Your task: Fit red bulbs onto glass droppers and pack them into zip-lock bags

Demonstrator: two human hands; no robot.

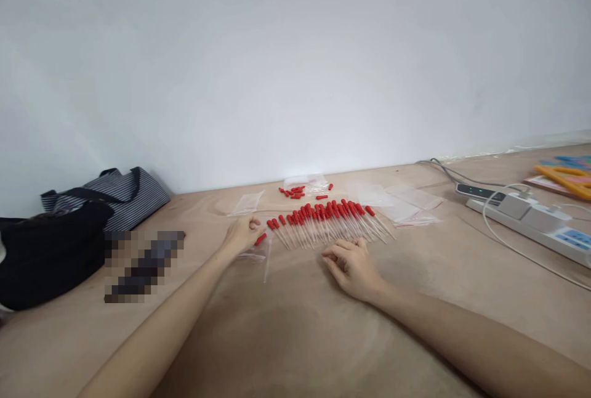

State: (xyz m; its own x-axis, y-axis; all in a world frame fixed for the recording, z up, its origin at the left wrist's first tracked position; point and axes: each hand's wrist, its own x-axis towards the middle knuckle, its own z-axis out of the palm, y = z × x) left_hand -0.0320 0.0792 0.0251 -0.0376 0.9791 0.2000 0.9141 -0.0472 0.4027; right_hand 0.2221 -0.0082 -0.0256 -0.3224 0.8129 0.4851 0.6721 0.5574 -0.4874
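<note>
A row of several clear droppers with red bulbs (323,213) lies fanned across the middle of the table. At the row's left end, my left hand (244,233) is bent beside a single red bulb (260,239); whether its fingers hold anything is too small to tell. A thin clear tube (267,262) and a small clear bag (253,254) lie just below. My right hand (349,265) rests near the tips of the droppers with its fingers curled, and what they hold, if anything, is hidden. Loose red bulbs (297,193) lie behind the row.
Clear plastic bags (410,204) lie behind the row at right, another (247,203) at left. A white power strip (530,223) with cables is at far right, near an orange-framed object (566,179). A striped bag (138,198), a black bag (55,256) and a blurred-out object (146,265) are at left.
</note>
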